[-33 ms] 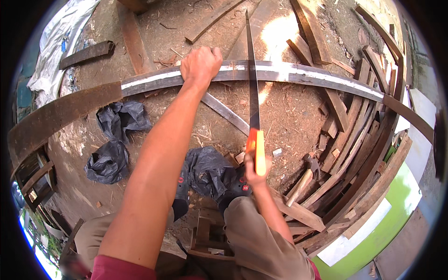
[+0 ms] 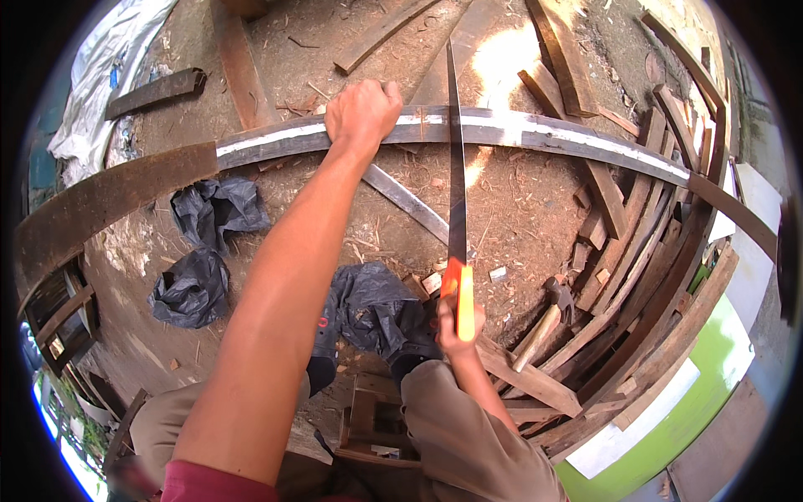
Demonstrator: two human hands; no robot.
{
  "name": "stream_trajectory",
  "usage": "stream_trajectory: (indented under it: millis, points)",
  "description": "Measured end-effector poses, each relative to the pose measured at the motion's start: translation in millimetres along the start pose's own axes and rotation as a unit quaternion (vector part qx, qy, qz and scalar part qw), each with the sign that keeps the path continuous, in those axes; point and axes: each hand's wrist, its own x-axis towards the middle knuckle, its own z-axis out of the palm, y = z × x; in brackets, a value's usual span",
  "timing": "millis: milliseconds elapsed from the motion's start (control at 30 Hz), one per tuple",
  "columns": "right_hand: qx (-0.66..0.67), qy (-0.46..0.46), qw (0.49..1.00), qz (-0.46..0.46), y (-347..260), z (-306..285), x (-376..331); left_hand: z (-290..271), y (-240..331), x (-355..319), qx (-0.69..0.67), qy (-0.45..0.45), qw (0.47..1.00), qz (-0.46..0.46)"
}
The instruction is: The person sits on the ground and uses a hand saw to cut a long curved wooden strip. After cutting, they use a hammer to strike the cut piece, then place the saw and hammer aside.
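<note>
A long dark wooden plank (image 2: 577,140) with a white stripe along it spans the view from left to right. My left hand (image 2: 361,115) is closed over the plank, left of its middle, with the arm stretched straight. In my right hand (image 2: 456,326) is the orange and yellow handle of a handsaw (image 2: 457,192). The saw blade lies across the plank, pointing away from me, to the right of my left hand. A thin reddish line marks the plank between that hand and the blade.
A claw hammer (image 2: 539,330) rests by a pile of wood strips (image 2: 652,284) on the right. Crumpled black plastic (image 2: 192,289) lies on the ground at left. A wooden stool (image 2: 372,418) shows between my legs. Offcuts and beams (image 2: 560,58) lie beyond the plank.
My right hand has drawn the saw back toward me, so the blade tip sits nearer the plank. My left hand keeps its place on the plank.
</note>
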Motion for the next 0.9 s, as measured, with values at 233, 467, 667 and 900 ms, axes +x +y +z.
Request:
stream_trajectory:
  millis: [233,467,667,900]
  points:
    - [0.062,0.027,0.994,0.086,-6.0,-4.2,59.4,0.3,4.3,3.4,-0.009,-0.009,1.0,-0.004]
    - [0.03,0.029,0.998,0.047,-9.0,25.2,141.0,3.8,2.7,1.9,0.015,0.016,1.0,0.005]
    - [-0.005,0.016,0.997,0.078,-11.0,-20.1,-69.7,7.3,3.9,3.6,-0.005,0.001,1.0,0.016]
    - [0.041,0.073,0.996,0.035,-21.7,37.6,147.1,7.0,8.6,5.7,-0.018,0.013,1.0,0.014]
